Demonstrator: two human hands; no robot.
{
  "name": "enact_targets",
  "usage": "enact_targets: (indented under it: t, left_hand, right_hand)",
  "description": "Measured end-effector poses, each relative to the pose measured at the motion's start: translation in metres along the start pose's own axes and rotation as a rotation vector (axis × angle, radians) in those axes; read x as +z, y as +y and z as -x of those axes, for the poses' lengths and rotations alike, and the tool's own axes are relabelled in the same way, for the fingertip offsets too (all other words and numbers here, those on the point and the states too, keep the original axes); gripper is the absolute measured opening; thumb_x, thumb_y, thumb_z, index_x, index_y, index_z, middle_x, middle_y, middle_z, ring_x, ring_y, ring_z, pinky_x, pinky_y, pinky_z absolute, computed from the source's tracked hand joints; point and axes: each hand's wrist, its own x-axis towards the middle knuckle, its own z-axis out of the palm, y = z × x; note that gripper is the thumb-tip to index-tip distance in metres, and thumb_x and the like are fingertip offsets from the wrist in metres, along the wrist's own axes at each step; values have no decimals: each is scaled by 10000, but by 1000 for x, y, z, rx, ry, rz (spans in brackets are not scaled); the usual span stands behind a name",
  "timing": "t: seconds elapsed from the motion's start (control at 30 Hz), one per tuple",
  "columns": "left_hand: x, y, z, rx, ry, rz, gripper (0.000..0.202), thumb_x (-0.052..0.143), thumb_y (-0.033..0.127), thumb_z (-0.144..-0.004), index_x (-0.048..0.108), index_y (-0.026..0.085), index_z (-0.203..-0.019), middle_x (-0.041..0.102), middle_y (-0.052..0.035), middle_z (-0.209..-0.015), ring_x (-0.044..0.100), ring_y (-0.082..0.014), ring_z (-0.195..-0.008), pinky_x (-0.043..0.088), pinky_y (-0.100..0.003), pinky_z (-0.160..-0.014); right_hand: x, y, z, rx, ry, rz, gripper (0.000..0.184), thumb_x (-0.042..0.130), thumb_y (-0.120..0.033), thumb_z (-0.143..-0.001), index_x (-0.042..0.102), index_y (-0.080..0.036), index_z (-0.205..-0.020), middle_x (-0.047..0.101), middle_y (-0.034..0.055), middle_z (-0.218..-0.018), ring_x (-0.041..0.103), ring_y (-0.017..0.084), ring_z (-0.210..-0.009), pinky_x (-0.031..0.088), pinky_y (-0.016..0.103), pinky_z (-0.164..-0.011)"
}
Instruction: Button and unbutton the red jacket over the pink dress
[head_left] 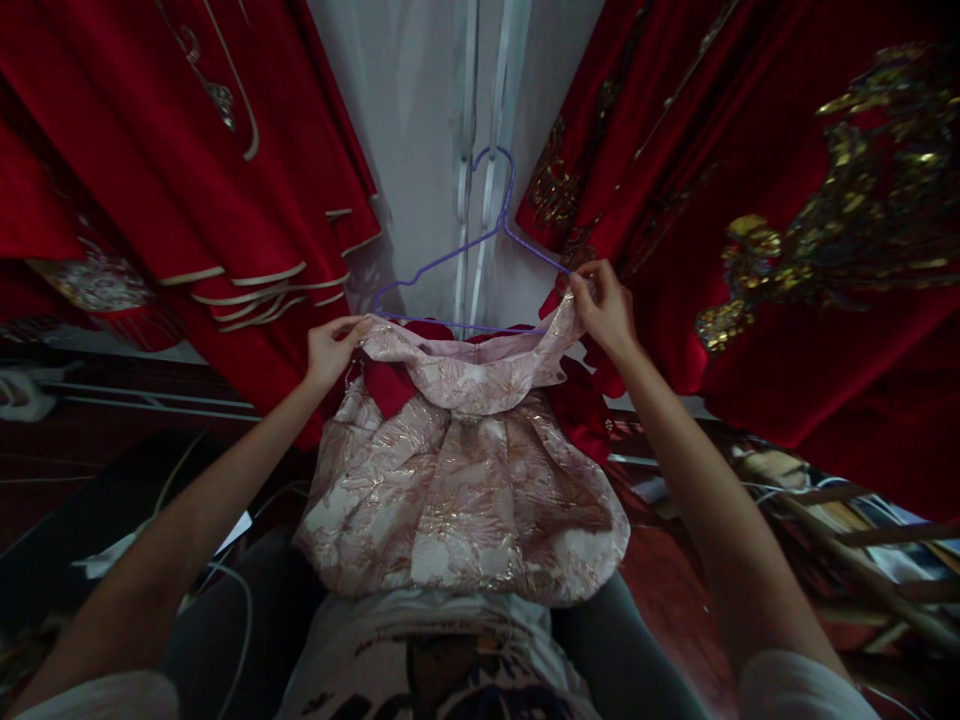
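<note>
A pale pink brocade dress (465, 500) with gold thread and a puffed skirt hangs in front of my body, its neckline upward. My left hand (334, 350) pinches the dress's upper left corner. At the opposite upper corner, my right hand (602, 305) is closed on the fabric, right beside the end of a purple hanger (457, 243). The hanger's lower bar runs behind the dress's top edge, and its hook points up toward the wall. Red fabric (388, 388) shows at the sides of the bodice.
Red garments with pale trim (247, 200) hang at the left; red garments with gold sequins (750, 250) hang at the right. A pale wall with metal strips (480, 80) stands ahead. A wooden rack (847, 560) holds items at lower right. A white cable (244, 600) loops at lower left.
</note>
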Motion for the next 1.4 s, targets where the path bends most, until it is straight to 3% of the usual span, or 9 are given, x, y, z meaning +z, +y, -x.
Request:
enact_targets:
  t: [0.2, 0.67, 0.83, 0.97, 1.13, 1.2, 1.3, 1.4]
  left_hand:
    - [2, 5, -4, -12, 25, 54, 410, 715, 487, -711, 745, 148, -941, 744, -78, -943, 683, -198, -863, 532, -308, -847]
    - [8, 10, -8, -125, 8, 142, 419, 740, 515, -661, 745, 139, -846, 737, -77, -846, 660, -165, -737, 523, -272, -746]
    - [11, 14, -16, -58, 23, 149, 381, 721, 489, -702, 744, 149, -873, 739, -69, -886, 667, -165, -787, 522, -269, -785]
    - [24, 35, -37, 16, 1, 145, 384, 697, 491, -728, 743, 157, -912, 741, -65, -926, 666, -169, -809, 525, -276, -786]
    - [44, 81, -53, 144, -212, 39, 426, 699, 515, -728, 743, 149, -942, 744, -67, -922, 664, -195, -841, 519, -278, -770]
    - [45, 90, -54, 156, -267, 5, 465, 682, 546, -735, 739, 144, -961, 743, -67, -915, 660, -202, -849, 517, -280, -774]
    - [38, 77, -58, 95, -274, 33, 500, 572, 592, -805, 728, 146, -971, 734, -74, -889, 657, -203, -829, 520, -299, -770]
    - [24, 39, -63, 13, -221, 47, 508, 449, 563, -872, 694, 146, -1026, 709, -104, -928, 651, -211, -842, 523, -348, -794]
  right_hand:
    - [-1, -1, 0, -15, 3, 23, 371, 453, -552, -900, 607, -226, -988, 637, 45, -824, 597, 205, -784, 475, 340, -769]
    - [-2, 1, -1, -21, -8, -2, 366, 475, -559, -889, 608, -232, -988, 619, 33, -788, 594, 206, -774, 473, 350, -774]
    - [-2, 0, -1, -13, -10, -9, 344, 479, -539, -893, 609, -232, -979, 629, 32, -814, 595, 197, -774, 473, 340, -778]
    - [-1, -3, 0, 9, -20, -8, 355, 471, -547, -892, 603, -230, -981, 629, 27, -817, 582, 182, -753, 473, 318, -754]
    - [-2, -6, 3, 36, -28, 9, 388, 427, -563, -903, 597, -229, -1005, 614, 29, -798, 562, 178, -716, 471, 312, -717]
    - [-2, -7, 3, 35, -29, 9, 383, 433, -559, -899, 602, -229, -994, 613, 26, -799, 561, 175, -715, 470, 307, -715]
    - [-2, -6, 3, 39, -45, -8, 364, 452, -544, -892, 608, -229, -985, 608, 13, -787, 556, 162, -699, 463, 295, -702]
    - [0, -4, 3, 44, -37, -16, 347, 457, -533, -889, 608, -229, -965, 606, 6, -780, 553, 158, -689, 452, 291, -691]
